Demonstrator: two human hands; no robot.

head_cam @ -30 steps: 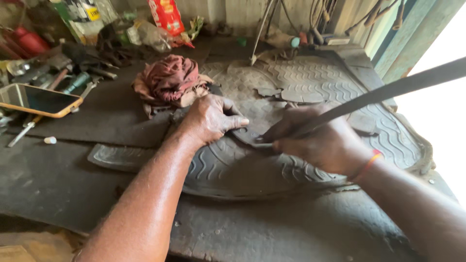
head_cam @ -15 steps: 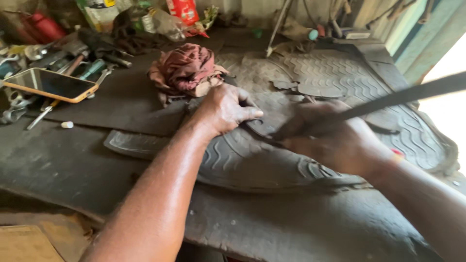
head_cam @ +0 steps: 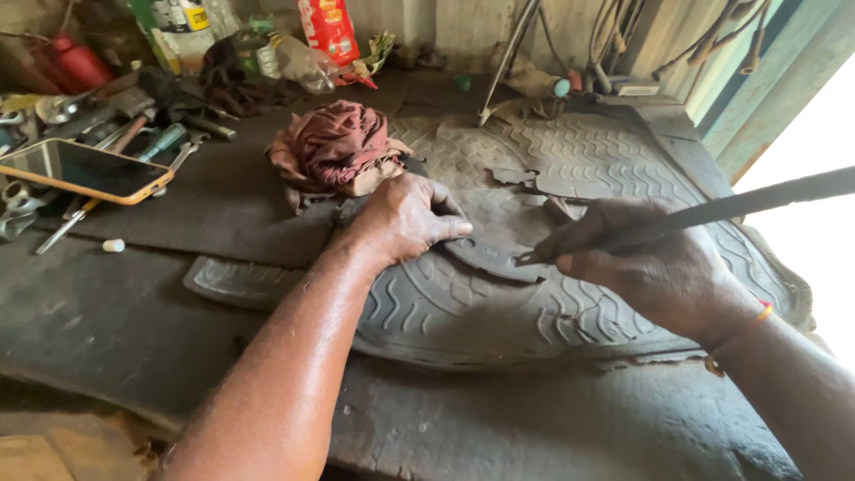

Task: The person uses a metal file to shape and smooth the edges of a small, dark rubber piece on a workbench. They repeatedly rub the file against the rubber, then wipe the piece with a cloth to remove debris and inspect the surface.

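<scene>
A dark rubber mat (head_cam: 499, 312) with a wavy tread pattern lies across the workbench. My left hand (head_cam: 405, 218) presses flat on the mat, fingertips on a loose curved rubber strip (head_cam: 494, 258). My right hand (head_cam: 650, 258) grips a long dark metal blade (head_cam: 757, 200) whose tip touches that strip just right of my left fingertips. The blade's far end runs off to the right edge of the view. An orange band circles my right wrist.
A reddish rag (head_cam: 334, 147) lies bunched behind my left hand. A phone with an orange case (head_cam: 85, 171), screwdrivers and other tools (head_cam: 134, 134) clutter the left. Bottles and a red packet (head_cam: 329, 31) stand at the back. Bright daylight fills the right edge.
My right hand has drawn back to the right, so the blade tip now sits apart from my left fingers. The view has shifted slightly toward the right; my left hand stays pressed down.
</scene>
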